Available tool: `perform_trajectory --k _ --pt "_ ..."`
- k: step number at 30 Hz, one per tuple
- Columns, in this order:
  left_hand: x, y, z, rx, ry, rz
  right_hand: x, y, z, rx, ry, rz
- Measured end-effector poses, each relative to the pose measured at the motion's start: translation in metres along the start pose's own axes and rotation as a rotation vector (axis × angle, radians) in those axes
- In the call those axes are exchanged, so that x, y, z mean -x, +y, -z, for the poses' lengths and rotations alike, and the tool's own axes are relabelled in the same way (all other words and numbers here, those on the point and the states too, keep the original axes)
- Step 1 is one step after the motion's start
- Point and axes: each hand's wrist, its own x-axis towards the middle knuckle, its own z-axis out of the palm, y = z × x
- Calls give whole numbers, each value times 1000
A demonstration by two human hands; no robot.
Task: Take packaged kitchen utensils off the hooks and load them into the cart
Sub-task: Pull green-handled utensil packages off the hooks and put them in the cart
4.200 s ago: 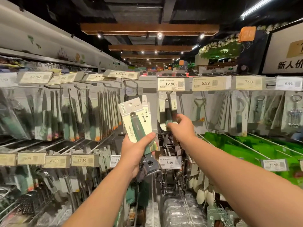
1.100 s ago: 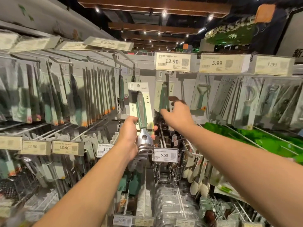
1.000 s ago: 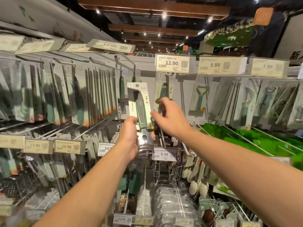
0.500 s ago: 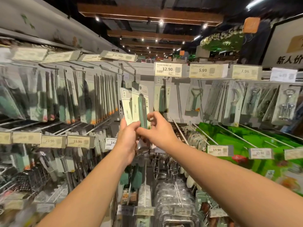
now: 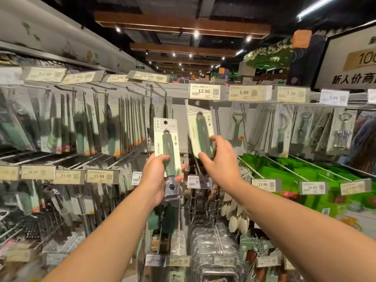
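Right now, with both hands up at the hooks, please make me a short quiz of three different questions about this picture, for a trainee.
1. True or false: the left hand holds a packaged green-handled utensil.
2. Which price tag hangs above the package in the grip of the right hand? A) 12.90 B) 5.99 C) 7.99
3. Fill in: the products on the hooks lower right of the right hand have bright ____ packaging.

Key: 1 true; 2 A; 3 green.
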Motion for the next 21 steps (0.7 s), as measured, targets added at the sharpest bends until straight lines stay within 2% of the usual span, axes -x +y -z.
perform_trajectory --k 4,10,21 --pt "-2 2 1 -37 -25 -10 -10 6 9 25 110 -43" --pt "-11 2 -2 -47 -33 -12 -23 9 10 80 83 -26" --pt "-43 -1 -8 -5 -60 -24 -39 29 -31 107 104 -57"
